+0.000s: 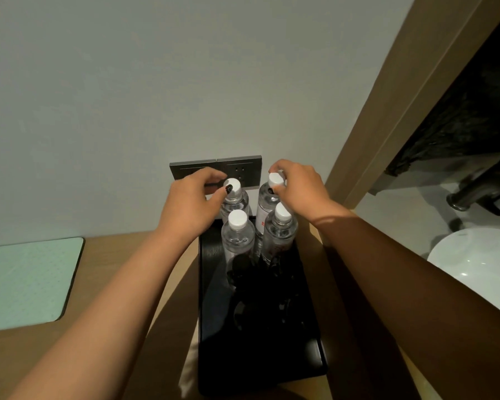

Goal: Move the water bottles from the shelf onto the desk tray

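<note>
Water bottles: four clear ones with white caps, upright, bunched at far end of black tray (211,327)
Far-left bottle (235,197): at tray's far edge, in front of the outlet panel
Far-right bottle (267,202): beside it, just apart, red mark on label
Near-left bottle (238,238): just in front of far-left one, not held
Near-right bottle (279,235): just in front of far-right one, not held, right wrist above it
Left hand (192,202): fingers curled round cap of far-left bottle, dark-nailed thumb on cap's near side
Right hand (299,184): fingers pinch cap of far-right bottle from above
Tray: long, lies on wooden counter (162,284), near half in shadow, contents there too dark to tell
Outlet panel (217,170): grey, on wall behind bottles
Mat (23,281): pale green, on counter, far left
Basin (479,264): white, right of counter, beyond wooden frame
</note>
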`<state>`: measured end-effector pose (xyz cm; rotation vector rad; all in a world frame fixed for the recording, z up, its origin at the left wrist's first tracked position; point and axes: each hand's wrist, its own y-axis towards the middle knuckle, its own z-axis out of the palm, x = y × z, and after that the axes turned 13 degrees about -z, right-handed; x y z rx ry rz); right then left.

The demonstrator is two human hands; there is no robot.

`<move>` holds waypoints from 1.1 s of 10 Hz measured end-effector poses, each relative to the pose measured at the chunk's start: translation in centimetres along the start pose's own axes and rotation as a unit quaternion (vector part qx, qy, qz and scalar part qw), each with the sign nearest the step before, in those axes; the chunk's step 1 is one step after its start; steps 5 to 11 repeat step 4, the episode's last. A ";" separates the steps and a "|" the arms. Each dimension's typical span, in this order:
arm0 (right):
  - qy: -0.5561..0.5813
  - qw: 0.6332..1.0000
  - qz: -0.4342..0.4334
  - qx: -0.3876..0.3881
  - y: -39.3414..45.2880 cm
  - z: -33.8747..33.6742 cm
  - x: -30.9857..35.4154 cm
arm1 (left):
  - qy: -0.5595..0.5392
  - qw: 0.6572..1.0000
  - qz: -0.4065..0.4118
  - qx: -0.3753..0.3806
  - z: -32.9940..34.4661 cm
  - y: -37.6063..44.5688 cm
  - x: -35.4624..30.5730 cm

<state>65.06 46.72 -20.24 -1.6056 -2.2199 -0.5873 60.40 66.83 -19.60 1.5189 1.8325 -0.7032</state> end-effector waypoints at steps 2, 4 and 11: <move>0.014 0.999 0.013 0.036 -0.6 -0.9 0.5 | 0.058 0.997 -0.012 0.051 0.0 -1.2 0.3; 0.009 0.999 -0.045 0.008 -3.8 -2.9 2.6 | 0.093 0.994 0.007 0.048 -1.7 -3.9 -1.8; 0.009 0.999 -0.045 0.008 -3.8 -2.9 2.6 | 0.093 0.994 0.007 0.048 -1.7 -3.9 -1.8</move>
